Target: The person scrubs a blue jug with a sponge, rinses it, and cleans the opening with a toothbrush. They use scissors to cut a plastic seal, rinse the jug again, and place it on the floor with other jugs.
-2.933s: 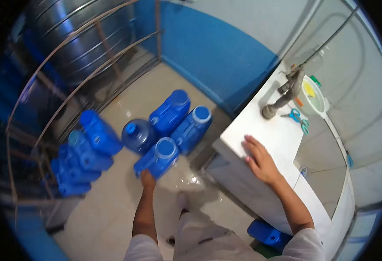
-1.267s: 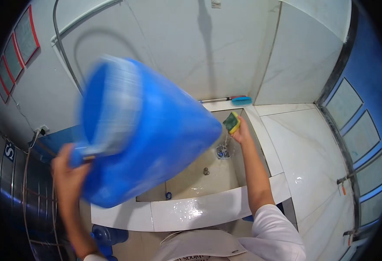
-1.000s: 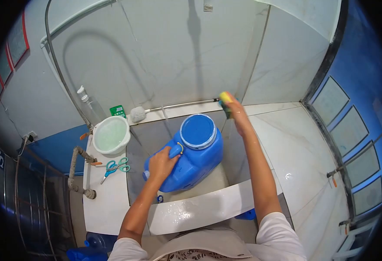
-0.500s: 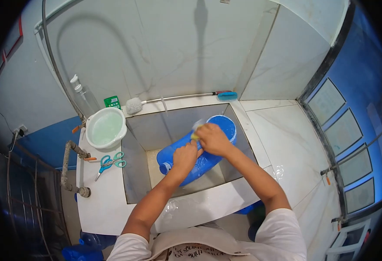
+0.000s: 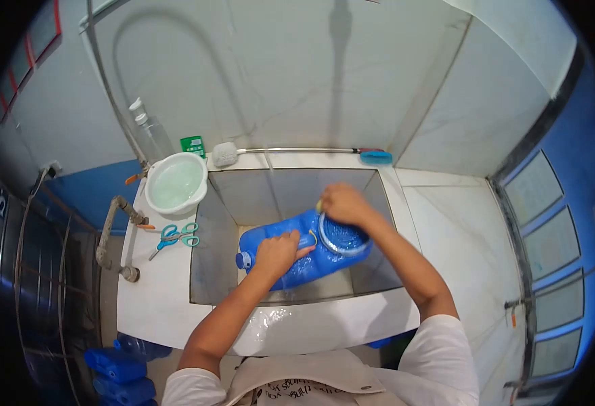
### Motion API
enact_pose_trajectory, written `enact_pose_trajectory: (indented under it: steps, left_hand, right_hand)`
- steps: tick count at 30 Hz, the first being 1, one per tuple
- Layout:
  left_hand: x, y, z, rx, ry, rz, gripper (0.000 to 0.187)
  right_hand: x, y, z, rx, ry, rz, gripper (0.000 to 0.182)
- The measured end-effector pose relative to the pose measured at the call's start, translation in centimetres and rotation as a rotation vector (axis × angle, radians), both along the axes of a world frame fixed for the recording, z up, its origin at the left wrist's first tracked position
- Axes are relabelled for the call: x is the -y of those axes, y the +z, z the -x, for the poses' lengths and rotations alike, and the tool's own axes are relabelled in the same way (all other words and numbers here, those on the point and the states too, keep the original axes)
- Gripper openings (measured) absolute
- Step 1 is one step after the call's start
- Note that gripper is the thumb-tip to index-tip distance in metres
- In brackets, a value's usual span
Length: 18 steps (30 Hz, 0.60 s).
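A blue plastic water jug point(image 5: 297, 271) lies on its side in the rectangular sink point(image 5: 209, 271), its capped spout to the left and a round, wet end facing up at the right. My left hand point(image 5: 277, 255) is wrapped round the handle on top of the jug. At the rim of the round end, my right hand point(image 5: 343, 203) is closed on a small yellow sponge point(image 5: 320, 206); most of it is hidden by the fingers.
On the left ledge are a white basin point(image 5: 178, 183) of greenish water, teal scissors point(image 5: 173, 237), pipes and a clear pump bottle point(image 5: 152, 135). A long-handled brush point(image 5: 297, 150) lies along the back ledge. Blue jugs point(image 5: 118, 365) stand on the floor at lower left.
The jug has turned so its round end faces more upward and toward me. My right hand has moved from the jug's side to the rim, and my left hand now grips the handle.
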State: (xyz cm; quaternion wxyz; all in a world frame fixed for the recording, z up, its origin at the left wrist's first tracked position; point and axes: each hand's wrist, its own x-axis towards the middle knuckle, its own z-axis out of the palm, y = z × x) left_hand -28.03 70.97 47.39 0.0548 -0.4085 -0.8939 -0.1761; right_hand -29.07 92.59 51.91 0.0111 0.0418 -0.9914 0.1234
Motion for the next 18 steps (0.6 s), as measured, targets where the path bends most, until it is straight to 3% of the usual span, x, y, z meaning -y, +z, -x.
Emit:
enact_pose_trajectory:
  steps: [2, 5, 7, 9, 11, 13, 17, 18]
  left_hand:
    - [1.5, -0.5, 0.2, 0.001, 0.018, 0.03, 0.052]
    - [4.1, -2.0, 1.1, 0.031, 0.065, -0.023, 0.051]
    - [6.2, -2.7, 2.4, 0.114, 0.299, -0.116, 0.053]
    - [7.5, -2.4, 3.2, 0.209, 0.438, -0.122, 0.053]
    - [9.3, -4.4, 4.2, 0.359, 0.604, -0.173, 0.056]
    - [10.3, -6.2, 5.1, 0.394, 0.678, -0.223, 0.059]
    - [11.8, -8.8, 5.4, 0.445, 0.769, -0.344, 0.065]
    - [12.3, -8.8, 5.7, 0.63, 0.746, -0.375, 0.062]
  right_hand:
    - [2.1, -0.7, 0.5, 0.057, 0.243, 0.062, 0.03]
    - [-2.6, -2.8, 5.7, 0.085, 0.114, 0.296, 0.03]
    - [-1.5, -4.2, 5.4, 0.025, 0.193, 0.442, 0.029]
    - [4.0, -9.3, 3.7, -0.657, -0.053, 0.298, 0.031]
    - [9.4, -11.2, 2.1, -0.634, -0.177, 0.315, 0.036]
    - [13.2, -12.9, 0.6, -0.511, 0.185, 0.314, 0.035]
    - [17.6, -11.8, 0.8, -0.48, 0.367, 0.254, 0.03]
    - [17.3, -12.0, 1.0, -0.422, 0.433, 0.214, 0.025]
